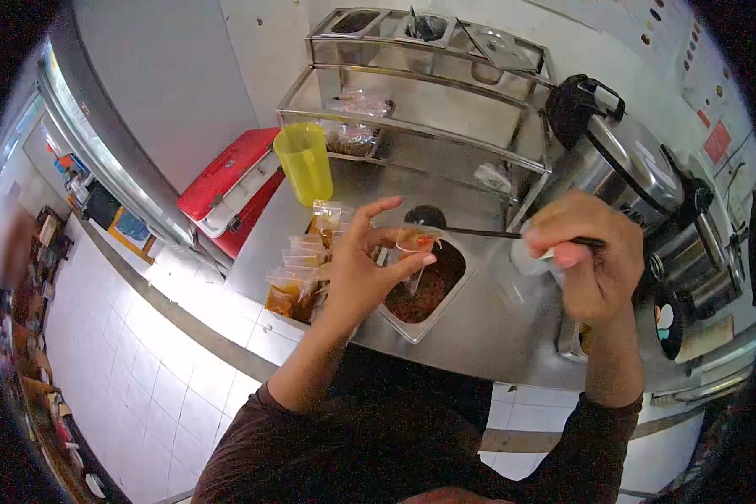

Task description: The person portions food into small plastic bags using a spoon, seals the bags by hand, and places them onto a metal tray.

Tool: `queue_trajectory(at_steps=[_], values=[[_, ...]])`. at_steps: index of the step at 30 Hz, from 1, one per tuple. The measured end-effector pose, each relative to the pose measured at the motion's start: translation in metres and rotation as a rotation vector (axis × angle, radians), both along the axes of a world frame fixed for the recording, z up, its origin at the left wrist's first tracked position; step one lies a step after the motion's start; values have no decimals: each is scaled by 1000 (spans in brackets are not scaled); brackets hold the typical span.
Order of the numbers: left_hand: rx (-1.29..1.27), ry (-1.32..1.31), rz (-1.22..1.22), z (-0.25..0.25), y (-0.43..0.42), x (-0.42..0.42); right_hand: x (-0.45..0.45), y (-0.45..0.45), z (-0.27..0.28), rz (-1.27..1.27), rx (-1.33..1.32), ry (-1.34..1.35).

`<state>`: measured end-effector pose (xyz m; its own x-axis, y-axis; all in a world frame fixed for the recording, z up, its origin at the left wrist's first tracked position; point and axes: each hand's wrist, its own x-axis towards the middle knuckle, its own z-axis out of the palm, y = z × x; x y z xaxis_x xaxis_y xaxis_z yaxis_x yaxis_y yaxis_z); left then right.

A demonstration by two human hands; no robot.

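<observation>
My left hand (365, 265) holds a small clear plastic bag (412, 244) by its opening, over a steel tray of dark red sauce (428, 290). My right hand (584, 248) is closed round the handle of a black ladle (426, 218). The ladle's bowl is just behind the bag; whether they touch I cannot tell. Something orange-red shows at the bag's mouth. Left of the tray, several filled bags (298, 269) stand in a row, partly behind my left hand and forearm.
A yellow pitcher (304, 164) stands behind the bags, beside a red cooler box (231, 185). A steel rack (420, 126) rises at the back with trays and bagged items. Large steel pots (634, 164) are at the right. A white container (529, 256) sits by my right hand.
</observation>
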<state>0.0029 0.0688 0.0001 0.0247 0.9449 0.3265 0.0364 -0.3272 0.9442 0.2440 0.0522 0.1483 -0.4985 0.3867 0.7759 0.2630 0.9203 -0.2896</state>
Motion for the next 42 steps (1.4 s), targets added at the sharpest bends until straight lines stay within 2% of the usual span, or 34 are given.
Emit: queue_trajectory(at_steps=[1, 3, 4, 6, 8, 10, 12, 15, 18, 22, 24, 26, 29, 31, 35, 37, 38, 40, 41, 42], values=[[0, 1, 5, 0, 0, -1, 2, 2, -4, 5, 0, 1], [71, 70, 46, -1, -2, 0, 8, 6, -18, 66, -47, 242], [62, 71, 48, -1, -4, 0, 10, 4, -23, 68, -56, 243], [173, 180, 112, 3, -3, 0, 17, 1, -32, -98, -158, 437], [143, 183, 122, 1, -3, 0, 23, 2, -47, -169, -238, 507], [114, 185, 130, 1, -4, 2, 22, 5, -60, -352, -433, 725], [244, 175, 183, 0, -5, 4, 23, 2, -73, -387, -441, 730], [188, 136, 195, -5, -3, 2, 18, 4, -86, -477, -408, 782], [199, 226, 188, -2, -5, -4, 24, -5, -86, -431, -458, 667], [134, 244, 187, -5, -10, -6, 11, -9, -81, -371, -408, 672], [123, 140, 193, -5, -7, -4, 11, -13, -76, -347, -390, 665], [112, 161, 198, -4, -7, -4, 11, -20, -72, -328, -382, 654], [119, 204, 196, 0, -9, -2, 13, -26, -66, -292, -264, 531], [144, 230, 173, 1, -9, -2, 19, -24, -60, -94, -114, 244], [79, 184, 140, 0, -10, -2, 22, -28, -62, -120, -12, 222], [38, 152, 106, -2, -10, -1, 23, -31, -77, -182, -164, 615], [59, 161, 112, -2, -10, -1, 25, -29, -85, -195, -168, 617], [105, 181, 134, -4, -12, -1, 29, -20, -104, -441, -384, 725], [105, 181, 133, -3, -12, 0, 32, -15, -114, -457, -550, 589], [36, 74, 109, -1, -13, 2, 26, -8, -127, -390, -609, 482]])
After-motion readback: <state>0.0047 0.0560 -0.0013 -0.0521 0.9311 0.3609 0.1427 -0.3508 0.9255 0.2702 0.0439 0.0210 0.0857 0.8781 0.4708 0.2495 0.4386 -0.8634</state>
